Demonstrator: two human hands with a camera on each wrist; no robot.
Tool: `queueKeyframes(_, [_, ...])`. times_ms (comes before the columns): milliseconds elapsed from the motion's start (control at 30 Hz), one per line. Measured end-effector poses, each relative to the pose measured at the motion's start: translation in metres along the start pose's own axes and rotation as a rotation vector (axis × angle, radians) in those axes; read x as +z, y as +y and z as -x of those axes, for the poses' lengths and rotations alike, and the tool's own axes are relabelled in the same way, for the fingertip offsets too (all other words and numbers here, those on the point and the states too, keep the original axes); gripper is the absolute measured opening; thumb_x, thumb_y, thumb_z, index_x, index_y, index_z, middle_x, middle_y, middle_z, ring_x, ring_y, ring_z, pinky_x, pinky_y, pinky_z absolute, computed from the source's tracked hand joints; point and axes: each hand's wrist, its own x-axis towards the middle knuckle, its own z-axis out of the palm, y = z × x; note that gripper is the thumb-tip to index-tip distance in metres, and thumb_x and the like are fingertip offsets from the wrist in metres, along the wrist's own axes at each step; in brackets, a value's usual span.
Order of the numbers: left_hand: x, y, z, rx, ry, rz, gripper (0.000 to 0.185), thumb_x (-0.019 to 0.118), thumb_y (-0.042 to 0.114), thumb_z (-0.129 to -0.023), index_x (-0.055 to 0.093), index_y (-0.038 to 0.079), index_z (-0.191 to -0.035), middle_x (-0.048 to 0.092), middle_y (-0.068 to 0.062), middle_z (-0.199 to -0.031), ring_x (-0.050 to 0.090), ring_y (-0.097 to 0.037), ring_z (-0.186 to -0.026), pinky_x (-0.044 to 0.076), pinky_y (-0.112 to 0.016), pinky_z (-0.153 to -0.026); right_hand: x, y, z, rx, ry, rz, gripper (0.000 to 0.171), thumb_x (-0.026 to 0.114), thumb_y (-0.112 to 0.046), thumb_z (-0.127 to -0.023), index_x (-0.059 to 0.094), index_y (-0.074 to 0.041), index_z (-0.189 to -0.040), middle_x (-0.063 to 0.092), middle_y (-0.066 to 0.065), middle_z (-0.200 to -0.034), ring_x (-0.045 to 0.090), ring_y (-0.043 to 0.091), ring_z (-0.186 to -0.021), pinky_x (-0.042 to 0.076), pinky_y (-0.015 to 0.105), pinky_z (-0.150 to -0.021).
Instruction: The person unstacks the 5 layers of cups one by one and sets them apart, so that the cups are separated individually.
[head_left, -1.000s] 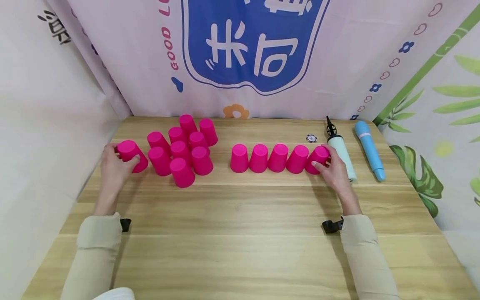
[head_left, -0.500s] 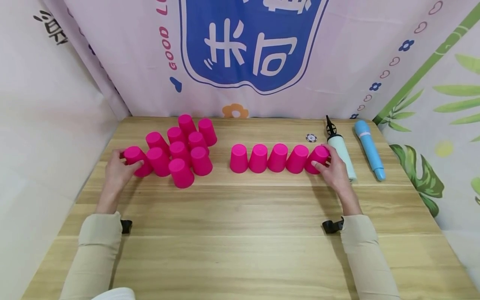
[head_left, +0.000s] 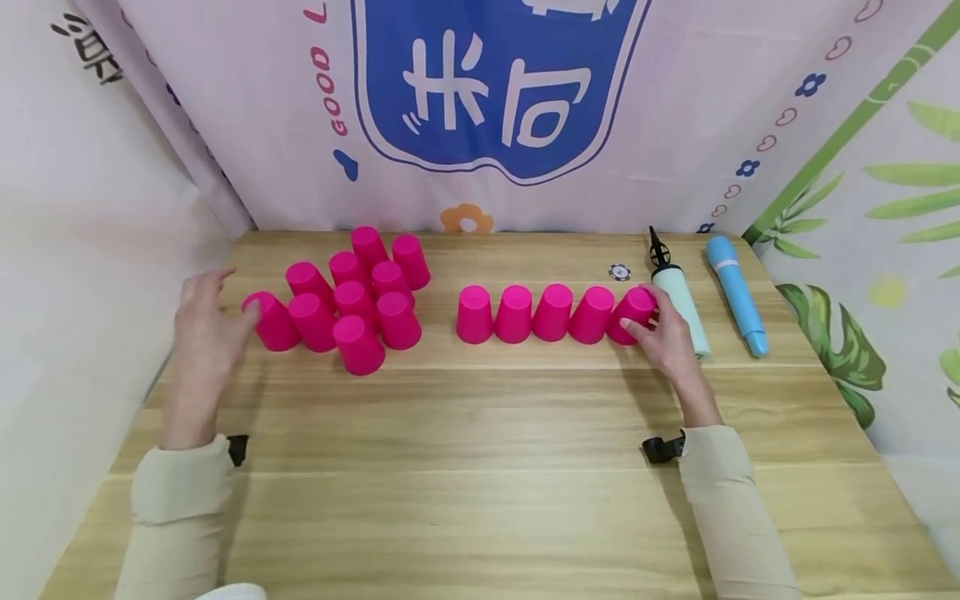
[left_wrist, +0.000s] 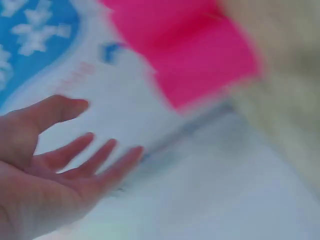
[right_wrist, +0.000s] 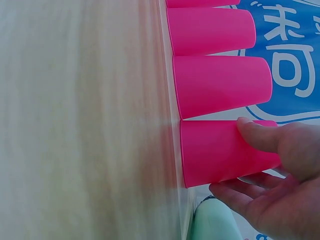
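Note:
On the table, a row of several upside-down pink cups [head_left: 552,313] stands right of centre. My right hand [head_left: 666,337] holds the cup at the row's right end [head_left: 630,317]; in the right wrist view its thumb [right_wrist: 257,136] lies on one side and the fingers on the other. A cluster of upside-down pink cups [head_left: 356,307] stands to the left. Beside its leftmost cup [head_left: 274,323], my left hand [head_left: 206,346] is lifted off with fingers spread, holding nothing. The left wrist view shows that hand's fingers [left_wrist: 107,172] apart from the blurred pink cups.
Right of the row lie a pale green hand pump [head_left: 681,308] with a black nozzle and a blue tube-shaped pump [head_left: 737,296]. Behind the row is a small round chip [head_left: 619,272]. A printed curtain [head_left: 300,100] hangs along the table's back edge.
My left hand first slid a cup right and toward me, against the cluster's left side. It has since let go and moved left. My right hand stays on its cup.

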Motion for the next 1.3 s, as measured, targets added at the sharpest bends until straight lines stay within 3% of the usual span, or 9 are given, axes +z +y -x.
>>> queueKeyframes(33, [0.004, 0.016, 0.001, 0.057, 0.033, 0.038, 0.049, 0.059, 0.004, -0.089, 0.047, -0.004, -0.136, 0.045, -0.028, -0.13, 0.046, -0.046, -0.116, 0.042, -0.056, -0.096, 0.0, -0.001, 0.0, 0.003, 0.001, 0.001, 0.068, 0.065, -0.004, -0.09, 0.029, -0.003, -0.147, 0.046, 0.029, -0.134, 0.047, 0.043, -0.123, 0.042, 0.051, -0.101])
queueKeyframes(100, [0.017, 0.048, 0.003, 0.166, 0.0, 0.118, 0.045, 0.062, 0.002, -0.089, 0.051, -0.001, -0.133, 0.049, -0.023, -0.127, 0.049, -0.039, -0.113, 0.047, -0.051, -0.092, -0.001, -0.002, -0.001, 0.01, 0.004, 0.004, 0.068, 0.065, -0.004, -0.09, 0.028, -0.003, -0.148, 0.046, 0.029, -0.135, 0.047, 0.043, -0.124, 0.042, 0.051, -0.101])
queueKeyframes(233, [0.065, 0.096, 0.001, 0.321, -0.212, 0.186, 0.051, 0.069, 0.005, -0.087, 0.05, 0.0, -0.134, 0.049, -0.019, -0.128, 0.05, -0.035, -0.114, 0.049, -0.05, -0.091, 0.0, -0.003, 0.0, 0.03, 0.0, 0.002, 0.068, 0.064, -0.005, -0.091, 0.028, -0.004, -0.148, 0.046, 0.028, -0.135, 0.046, 0.042, -0.124, 0.041, 0.051, -0.102])
queueKeyframes(333, [0.105, 0.117, 0.0, 0.315, -0.388, 0.143, 0.061, 0.072, 0.014, -0.087, 0.044, 0.002, -0.14, 0.045, -0.017, -0.134, 0.048, -0.032, -0.119, 0.048, -0.046, -0.096, 0.002, -0.002, 0.002, 0.031, -0.014, -0.004, 0.068, 0.064, -0.004, -0.091, 0.028, -0.003, -0.148, 0.046, 0.029, -0.135, 0.047, 0.043, -0.124, 0.041, 0.051, -0.102])
queueKeyframes(433, [0.14, 0.127, 0.0, 0.267, -0.501, 0.083, 0.069, 0.073, 0.018, -0.086, 0.038, 0.005, -0.144, 0.041, -0.017, -0.139, 0.048, -0.031, -0.12, 0.048, -0.043, -0.096, 0.005, 0.0, 0.004, 0.028, -0.015, -0.006, 0.068, 0.065, -0.004, -0.09, 0.029, -0.004, -0.148, 0.047, 0.03, -0.134, 0.048, 0.044, -0.124, 0.042, 0.05, -0.101])
queueKeyframes(500, [0.157, 0.13, 0.0, 0.233, -0.531, 0.047, 0.07, 0.073, 0.019, -0.086, 0.039, 0.008, -0.145, 0.041, -0.015, -0.139, 0.051, -0.029, -0.116, 0.051, -0.041, -0.092, 0.007, 0.001, 0.004, 0.023, -0.013, -0.008, 0.068, 0.065, -0.003, -0.09, 0.029, -0.004, -0.147, 0.047, 0.03, -0.133, 0.048, 0.044, -0.123, 0.042, 0.051, -0.101])
queueKeyframes(600, [0.172, 0.132, 0.001, 0.217, -0.514, 0.014, 0.066, 0.075, 0.016, -0.085, 0.045, 0.009, -0.142, 0.046, -0.015, -0.134, 0.055, -0.028, -0.11, 0.052, -0.041, -0.088, 0.007, 0.001, 0.004, 0.015, -0.014, -0.009, 0.068, 0.066, -0.004, -0.09, 0.03, -0.004, -0.147, 0.048, 0.029, -0.133, 0.049, 0.044, -0.122, 0.042, 0.051, -0.101])
queueKeyframes(933, [0.179, 0.129, 0.002, 0.305, -0.418, -0.045, 0.05, 0.073, 0.012, -0.085, 0.055, 0.005, -0.132, 0.053, -0.015, -0.124, 0.056, -0.028, -0.106, 0.051, -0.042, -0.089, 0.002, -0.004, 0.003, 0.001, 0.009, 0.009, 0.067, 0.065, -0.003, -0.09, 0.03, -0.002, -0.147, 0.047, 0.03, -0.133, 0.048, 0.044, -0.122, 0.042, 0.052, -0.101])
queueKeyframes(1300, [0.134, 0.112, 0.024, 0.209, -0.367, -0.062, 0.053, 0.075, 0.017, -0.084, 0.055, 0.008, -0.132, 0.051, -0.012, -0.124, 0.053, -0.029, -0.107, 0.053, -0.045, -0.084, 0.003, -0.002, 0.003, -0.01, 0.007, 0.005, 0.068, 0.065, -0.003, -0.09, 0.028, -0.004, -0.148, 0.047, 0.03, -0.133, 0.048, 0.044, -0.122, 0.042, 0.052, -0.101])
